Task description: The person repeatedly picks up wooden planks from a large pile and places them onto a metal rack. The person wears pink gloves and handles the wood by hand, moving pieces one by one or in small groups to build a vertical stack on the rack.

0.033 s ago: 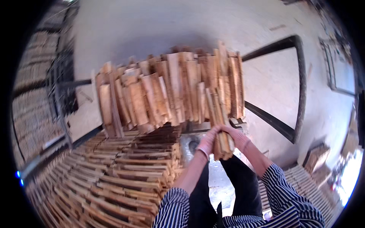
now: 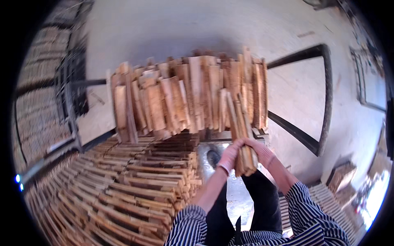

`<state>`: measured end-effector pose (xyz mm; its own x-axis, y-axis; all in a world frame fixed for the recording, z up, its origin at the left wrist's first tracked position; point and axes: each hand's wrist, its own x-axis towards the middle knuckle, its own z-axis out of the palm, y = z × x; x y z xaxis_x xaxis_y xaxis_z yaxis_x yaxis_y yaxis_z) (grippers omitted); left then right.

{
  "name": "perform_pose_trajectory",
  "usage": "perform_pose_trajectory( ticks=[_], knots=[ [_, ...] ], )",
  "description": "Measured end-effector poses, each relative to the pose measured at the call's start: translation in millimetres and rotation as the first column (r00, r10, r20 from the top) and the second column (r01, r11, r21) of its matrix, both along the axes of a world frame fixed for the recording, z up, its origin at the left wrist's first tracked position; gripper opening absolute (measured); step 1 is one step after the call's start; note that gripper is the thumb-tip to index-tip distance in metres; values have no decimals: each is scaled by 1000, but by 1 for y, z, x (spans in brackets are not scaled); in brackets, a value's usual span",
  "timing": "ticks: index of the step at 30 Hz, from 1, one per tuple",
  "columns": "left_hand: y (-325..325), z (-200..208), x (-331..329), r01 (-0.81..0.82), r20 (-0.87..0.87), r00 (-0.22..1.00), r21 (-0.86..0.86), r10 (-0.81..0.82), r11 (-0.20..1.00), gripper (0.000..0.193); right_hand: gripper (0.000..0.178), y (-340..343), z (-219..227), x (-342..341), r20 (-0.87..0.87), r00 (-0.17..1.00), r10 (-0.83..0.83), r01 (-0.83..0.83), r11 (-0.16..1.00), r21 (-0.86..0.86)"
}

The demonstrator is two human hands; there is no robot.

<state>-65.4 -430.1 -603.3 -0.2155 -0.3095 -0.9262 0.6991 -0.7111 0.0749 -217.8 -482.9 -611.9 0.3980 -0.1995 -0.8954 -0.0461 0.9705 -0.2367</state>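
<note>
Head view is showing the left hand [image 2: 231,156] and right hand [image 2: 261,152] gripping one bundle of wooden strips [image 2: 241,127] from both sides, their fingers wrapping around its near part. The bundle is pointing away toward the far stack [image 2: 197,94] and overlapping it in view; whether the two are touching is not showing. Holding it well is probably depending on even pressure from both palms, with near ends lining up and no strip sliding loose. Two hands are sharing one bundle; several strips are forming it, but overlap is hiding their exact number. One near-left stack [image 2: 135,180] and one near-right stack [image 2: 328,201] are also lying about, their pieces blurring beyond counting. One black metal loop [image 2: 328,90] is jutting out at right.
</note>
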Motion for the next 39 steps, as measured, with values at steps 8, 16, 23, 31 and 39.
perform_pose_trajectory(
  ticks=[8, 16, 23, 31, 39],
  knots=[
    [88, 211, -13, -55, 463, 869, -260, 174, 964, 93, 96, 51, 232, -17, 112, 941, 321, -290, 930, -224],
    [74, 386, 75, -316, 373, 544, -739, 751, 596, 97, 129, 34, 383, 59, -9, 707, 707, -459, 448, -767],
    [218, 548, 107, -326, 159, 305, -909, 939, 260, 69, 128, 82, 537, 107, -446, 396, 803, -271, -362, -892],
    [310, 565, 86, -445, -253, 36, -870, 967, -211, 53, 100, 187, 631, 194, -374, 228, 899, 69, -398, -915],
    [421, 585, 105, -560, -317, 21, -789, 948, -252, 42, 98, 301, 642, 216, -331, 187, 925, 144, -359, -922]
  ],
)
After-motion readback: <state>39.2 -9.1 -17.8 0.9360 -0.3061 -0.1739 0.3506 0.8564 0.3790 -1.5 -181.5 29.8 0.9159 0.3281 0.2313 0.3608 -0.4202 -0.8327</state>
